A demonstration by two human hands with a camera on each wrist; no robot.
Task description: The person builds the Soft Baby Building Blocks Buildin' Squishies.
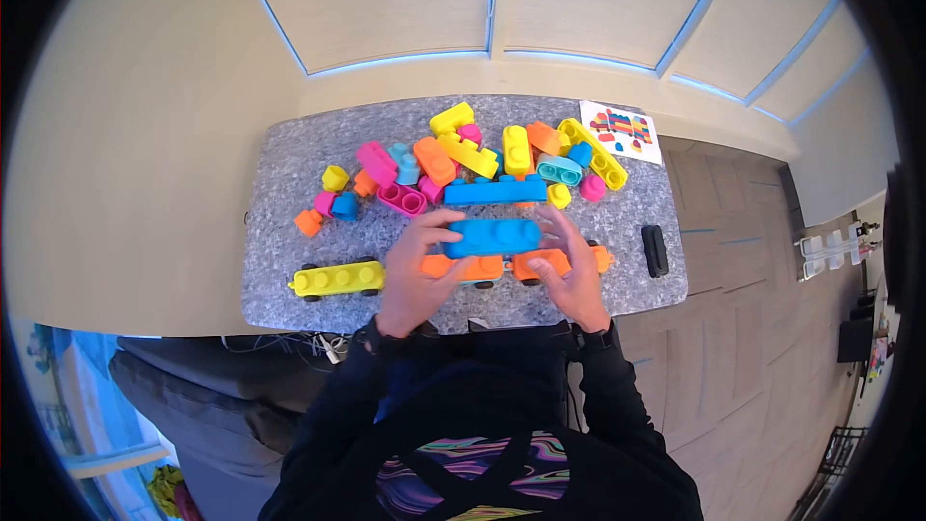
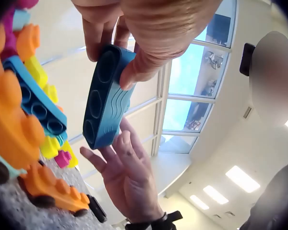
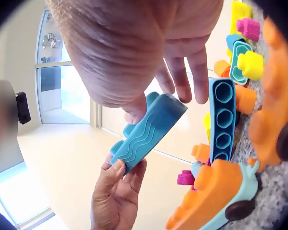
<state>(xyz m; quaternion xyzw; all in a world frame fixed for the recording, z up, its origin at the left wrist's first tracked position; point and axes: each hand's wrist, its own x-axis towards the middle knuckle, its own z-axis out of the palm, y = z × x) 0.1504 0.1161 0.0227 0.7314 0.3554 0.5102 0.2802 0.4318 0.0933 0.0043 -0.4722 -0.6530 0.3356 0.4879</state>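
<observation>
A blue three-stud building block (image 1: 495, 237) is held up over the table's near side. My left hand (image 1: 415, 265) pinches its left end between thumb and fingers, as the left wrist view also shows. At the block's other end is my right hand (image 1: 579, 280), its fingers spread and loosely bent. In the right wrist view its thumb (image 3: 136, 112) overlaps the block's studded side. Below the hands stand two orange-topped wheeled toy cars (image 2: 53, 189), partly hidden in the head view. A yellow wheeled base (image 1: 338, 279) stands to the left.
Behind the hands lies a pile of colourful blocks, with a long blue block (image 1: 495, 192) along its front. A printed picture sheet (image 1: 622, 132) lies at the far right corner. Near the right edge is a black case (image 1: 655, 251). Small blocks (image 1: 309, 223) lie left.
</observation>
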